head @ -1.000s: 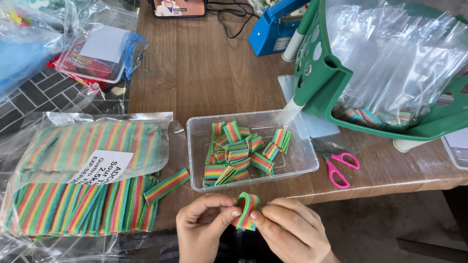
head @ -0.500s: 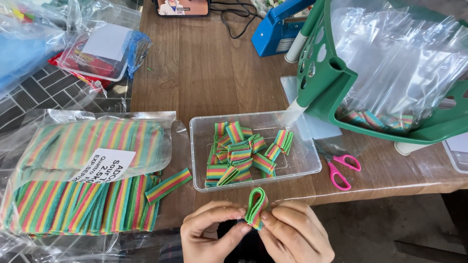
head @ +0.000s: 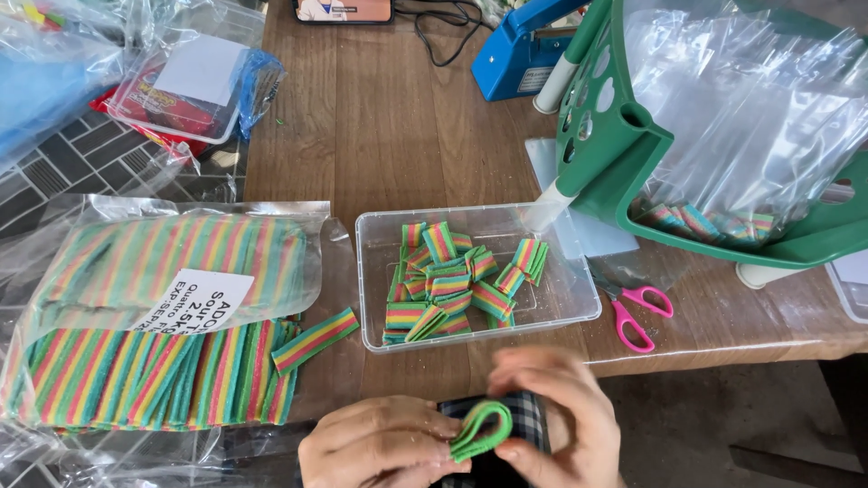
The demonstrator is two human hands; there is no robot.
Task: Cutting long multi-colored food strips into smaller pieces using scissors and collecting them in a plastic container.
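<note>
Both my hands pinch one folded rainbow candy strip [head: 482,428] at the bottom edge of the head view, just below the table's front edge. My left hand [head: 380,445] holds its left end and my right hand [head: 551,417] wraps around its right side. Directly above them stands a clear plastic tub [head: 579,312] holding several folded rainbow strips [head: 452,282]. To the left lies an open clear bag [head: 136,307] packed with long rainbow candy strips and bearing a white label. One loose strip [head: 315,340] sticks out of the bag's right side.
Pink-handled scissors [head: 637,312] lie right of the tub. A green plastic basket [head: 633,136] full of clear bags stands at the right. A blue device [head: 520,54] sits behind it, and more plastic packets [head: 190,86] lie at the far left on the wooden table [head: 389,126].
My hands have dropped lower toward me with the folded strip, and the strip has been bent into a tighter loop. The tub and bag have not moved.
</note>
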